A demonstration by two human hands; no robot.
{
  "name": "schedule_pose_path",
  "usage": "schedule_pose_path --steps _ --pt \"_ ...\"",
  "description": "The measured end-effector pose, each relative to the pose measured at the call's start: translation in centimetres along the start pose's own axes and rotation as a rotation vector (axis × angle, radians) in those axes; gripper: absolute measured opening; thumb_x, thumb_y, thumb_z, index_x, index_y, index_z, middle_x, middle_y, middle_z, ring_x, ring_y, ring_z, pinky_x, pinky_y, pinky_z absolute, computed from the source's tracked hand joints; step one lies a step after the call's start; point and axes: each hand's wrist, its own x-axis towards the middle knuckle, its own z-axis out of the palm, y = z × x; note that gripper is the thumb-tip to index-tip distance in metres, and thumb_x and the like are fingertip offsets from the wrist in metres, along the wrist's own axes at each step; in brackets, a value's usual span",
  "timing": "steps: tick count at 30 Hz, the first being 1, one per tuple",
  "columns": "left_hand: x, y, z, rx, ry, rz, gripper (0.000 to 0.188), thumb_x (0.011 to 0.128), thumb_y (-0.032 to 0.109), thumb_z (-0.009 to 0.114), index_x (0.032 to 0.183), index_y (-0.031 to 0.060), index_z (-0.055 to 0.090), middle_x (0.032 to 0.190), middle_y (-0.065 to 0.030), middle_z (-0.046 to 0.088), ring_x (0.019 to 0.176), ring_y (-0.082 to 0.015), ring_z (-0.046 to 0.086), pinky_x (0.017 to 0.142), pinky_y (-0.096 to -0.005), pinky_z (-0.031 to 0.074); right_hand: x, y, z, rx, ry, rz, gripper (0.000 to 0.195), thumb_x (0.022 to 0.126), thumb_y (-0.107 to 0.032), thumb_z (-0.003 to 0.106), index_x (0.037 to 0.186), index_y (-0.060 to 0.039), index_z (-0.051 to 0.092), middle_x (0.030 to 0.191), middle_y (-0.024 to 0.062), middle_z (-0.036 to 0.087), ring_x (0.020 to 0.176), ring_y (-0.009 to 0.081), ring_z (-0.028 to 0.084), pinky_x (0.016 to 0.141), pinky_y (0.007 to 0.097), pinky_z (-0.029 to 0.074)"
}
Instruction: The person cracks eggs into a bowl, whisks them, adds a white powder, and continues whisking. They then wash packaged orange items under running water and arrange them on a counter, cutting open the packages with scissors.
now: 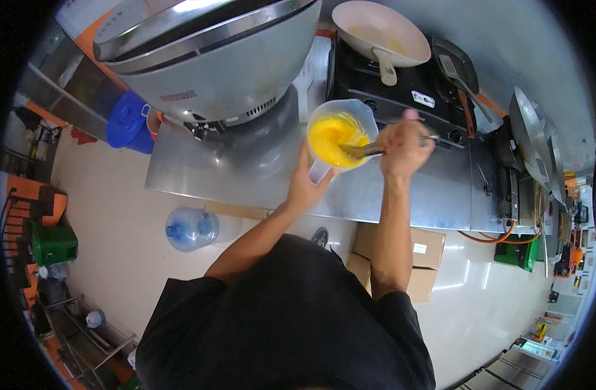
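Observation:
My left hand grips the handle of a translucent plastic measuring jug, tilted over the steel counter. Inside the jug lies a bright yellow liquid that looks like beaten egg, with streaks of it up the inner wall. My right hand, slightly blurred, is closed around a metal utensil, whose lower end dips into the yellow liquid. Blur and the liquid hide that end, so whether it is a whisk or a fork is unclear.
A large grey machine with a metal bowl stands at the back left, beside a white slotted spatula. A pale frying pan sits on the black gas stove. Farther right are a wok and scissors. Cardboard boxes and a water bottle occupy the floor.

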Motion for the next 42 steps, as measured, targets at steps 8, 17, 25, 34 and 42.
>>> schedule_pose_path --steps 8,17,25,34,42 --pt "-0.3 -0.4 0.1 -0.042 -0.009 -0.028 0.083 0.079 0.011 0.071 0.143 -0.0028 0.021 0.119 -0.0238 0.058 0.109 -0.0289 0.059 0.092 -0.0361 0.045 -0.1 -0.9 0.3 0.146 -0.022 0.02 0.044 0.095 -0.028 0.055 0.056 -0.0098 0.045 0.046 0.0004 0.037 0.039 0.0096 0.034 0.04 0.026 0.028" --pt "0.7 -0.8 1.1 0.02 0.003 0.067 0.086 0.078 0.009 0.071 0.145 -0.0014 0.018 0.115 -0.0241 0.061 0.105 -0.03 0.062 0.087 -0.0353 0.048 -1.4 4.7 -1.7 -0.03 0.119 -0.088 0.04 0.092 -0.022 0.061 0.058 -0.0079 0.045 0.049 0.0007 0.041 0.041 0.01 0.037 0.041 0.0254 0.029" --pt "0.9 -1.1 0.6 -0.056 -0.025 -0.08 0.084 0.078 0.008 0.07 0.145 -0.0006 0.019 0.112 -0.0228 0.062 0.098 -0.0286 0.064 0.081 -0.0345 0.05 0.5 1.1 0.8 -0.127 0.076 0.104 0.048 0.093 -0.031 0.058 0.055 -0.0101 0.036 0.047 0.0005 0.035 0.04 0.0099 0.035 0.04 0.0273 0.026" --pt "0.2 -1.2 0.7 0.053 0.006 0.059 0.086 0.078 0.009 0.072 0.144 -0.0018 0.019 0.109 -0.0233 0.063 0.095 -0.0293 0.065 0.081 -0.0353 0.051 0.2 -0.1 1.1 0.002 0.136 0.087 0.038 0.092 -0.018 0.06 0.058 -0.0077 0.044 0.048 0.0004 0.04 0.04 0.0091 0.039 0.039 0.0255 0.03" --pt "1.0 -2.1 1.3 -0.058 0.002 0.048 0.087 0.078 0.011 0.072 0.144 -0.0032 0.018 0.112 -0.0245 0.062 0.099 -0.0285 0.065 0.082 -0.0345 0.05 0.5 2.4 -0.5 -0.064 0.148 -0.256 0.04 0.092 -0.019 0.058 0.058 -0.0063 0.042 0.049 0.0005 0.041 0.039 0.0102 0.038 0.039 0.0262 0.03"
